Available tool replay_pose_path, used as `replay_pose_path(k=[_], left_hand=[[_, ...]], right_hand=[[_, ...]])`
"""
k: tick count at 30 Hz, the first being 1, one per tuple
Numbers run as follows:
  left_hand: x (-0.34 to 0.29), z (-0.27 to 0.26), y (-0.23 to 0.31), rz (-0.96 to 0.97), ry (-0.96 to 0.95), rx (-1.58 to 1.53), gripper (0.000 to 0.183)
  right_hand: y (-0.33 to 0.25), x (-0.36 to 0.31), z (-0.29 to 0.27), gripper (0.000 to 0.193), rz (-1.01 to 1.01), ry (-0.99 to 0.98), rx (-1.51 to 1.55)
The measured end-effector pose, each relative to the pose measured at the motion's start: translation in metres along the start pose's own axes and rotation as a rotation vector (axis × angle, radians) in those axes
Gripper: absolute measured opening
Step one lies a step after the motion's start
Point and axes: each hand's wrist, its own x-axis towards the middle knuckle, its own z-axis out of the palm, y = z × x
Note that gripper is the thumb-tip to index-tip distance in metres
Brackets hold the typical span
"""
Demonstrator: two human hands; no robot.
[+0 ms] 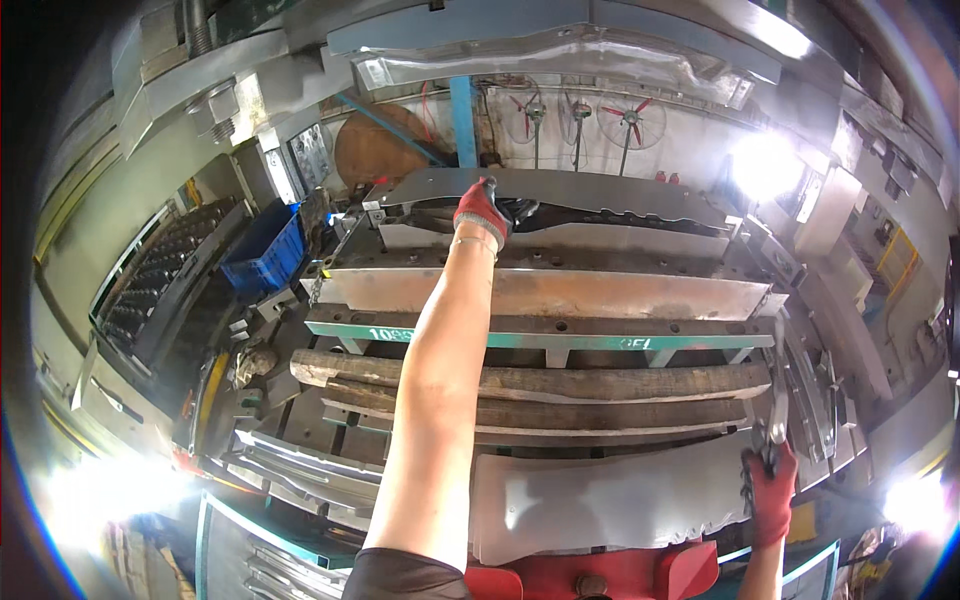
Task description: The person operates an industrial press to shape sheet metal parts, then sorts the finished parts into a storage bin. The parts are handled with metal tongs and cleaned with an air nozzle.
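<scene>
My left hand [488,213], in a red glove with dark fingers, reaches far forward to the press die. Its fingers are closed at the wavy near edge of a flat grey metal sheet [620,195] lying on top of the die. The hand itself hides the exact grip. My right hand [771,488], gloved the same way, is low on the right with curled fingers around the lower end of a long pale rod-like tool [779,385]. Just left of it lies a stack of shiny metal sheets [610,500] with a wavy right edge.
Two wooden beams [620,382] cross between the stack and the green-edged die base [480,338]. The upper die [560,60] hangs overhead. A red metal support [640,575] stands below the stack. At left is a blue crate [265,248]; several fans [632,117] stand behind.
</scene>
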Motion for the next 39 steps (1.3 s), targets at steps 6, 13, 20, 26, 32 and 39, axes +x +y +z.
replay_pose_path(k=[6,13,20,26,32,39], left_hand=[[-0.008,-0.025,0.0,0.426,0.029,0.896,0.026],[-0.304,-0.054,-0.001,0.314,-0.48,0.402,0.062],[-0.553,-0.28,-0.057,0.862,0.659,0.766,0.034],[-0.623,-0.45,-0.182,-0.295,0.355,1.17,0.041],[-0.598,-0.541,-0.198,-0.002,-0.004,1.353,0.037],[-0.585,-0.563,-0.195,-0.194,-0.018,1.302,0.037]], right_hand=[[0.061,-0.066,-0.029,0.047,0.266,-0.121,0.241],[0.195,-0.179,-0.027,0.045,0.417,0.195,0.13],[0.243,-0.252,-0.011,0.024,1.013,-0.151,0.51],[0.216,-0.226,0.013,0.027,0.741,-0.227,0.653],[0.244,-0.225,0.016,0.027,0.797,-0.31,0.473],[0.262,-0.235,0.019,0.025,0.84,-0.213,0.53]])
